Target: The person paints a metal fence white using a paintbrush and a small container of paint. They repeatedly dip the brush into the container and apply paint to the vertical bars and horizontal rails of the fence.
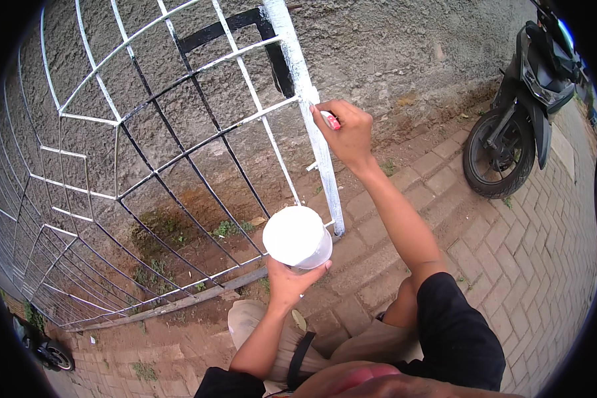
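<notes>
My left hand (286, 285) is wrapped round a white plastic tub (320, 255) from below and holds it upright, with white paint (293, 233) showing at its top. My right hand (348, 136) grips a paintbrush (330, 121); a bit of its red and white handle shows between the fingers. The brush's tip meets the thick end post (326, 178) of a metal gate, where a crossbar joins it. That post is streaked white. Of the gate's thin bars (187, 154), several are black, while others nearer the post and along the left are white.
Behind the gate rises a rough grey wall (391, 60). A dark scooter (511, 126) stands at the right on brick paving (511, 245). Part of another motorbike (54, 356) shows at the lower left. Soil and small weeds (232, 229) lie along the gate's foot.
</notes>
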Tool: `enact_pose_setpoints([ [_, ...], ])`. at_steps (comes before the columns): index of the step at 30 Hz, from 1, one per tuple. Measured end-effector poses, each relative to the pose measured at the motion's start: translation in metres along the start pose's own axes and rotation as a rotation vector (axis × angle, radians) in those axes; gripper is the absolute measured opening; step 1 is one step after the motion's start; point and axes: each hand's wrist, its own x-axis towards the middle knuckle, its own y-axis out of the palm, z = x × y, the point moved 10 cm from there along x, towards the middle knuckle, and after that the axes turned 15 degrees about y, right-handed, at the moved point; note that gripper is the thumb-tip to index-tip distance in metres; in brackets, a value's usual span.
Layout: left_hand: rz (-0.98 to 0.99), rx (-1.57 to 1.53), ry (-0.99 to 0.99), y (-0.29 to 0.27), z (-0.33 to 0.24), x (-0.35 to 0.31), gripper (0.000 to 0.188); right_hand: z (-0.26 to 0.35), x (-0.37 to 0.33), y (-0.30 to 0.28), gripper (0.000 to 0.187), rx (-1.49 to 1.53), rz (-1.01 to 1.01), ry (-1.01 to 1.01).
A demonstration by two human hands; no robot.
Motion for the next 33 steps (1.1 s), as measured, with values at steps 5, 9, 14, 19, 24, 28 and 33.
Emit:
enact_pose_setpoints([
  [5,0.033,0.001,-0.008,0.008,0.009,0.001,0.073,0.028,-0.020,0.021,0.013,0.083,0.123,-0.145],
  [9,0.058,0.027,0.028,0.009,0.007,0.001,0.072,-0.048,0.006,0.003,0.018,0.289,0.080,0.272],
  [14,-0.007,0.007,0.006,0.004,0.005,-0.002,0.072,-0.087,0.012,-0.011,0.021,0.246,0.012,0.421],
  [19,0.011,0.004,0.013,0.002,0.007,-0.001,0.070,-0.081,0.017,-0.017,0.020,0.248,-0.031,0.478],
  [24,-0.030,-0.007,0.017,-0.002,-0.001,-0.004,0.069,-0.128,0.026,-0.033,0.021,0.323,-0.167,0.539],
  [28,-0.042,0.012,0.016,-0.010,-0.004,-0.005,0.069,-0.106,0.025,-0.033,0.023,0.159,-0.091,0.468],
  [33,-0.061,-0.018,0.003,-0.008,-0.002,-0.005,0.069,-0.052,0.018,-0.004,0.020,0.128,0.058,0.318],
])
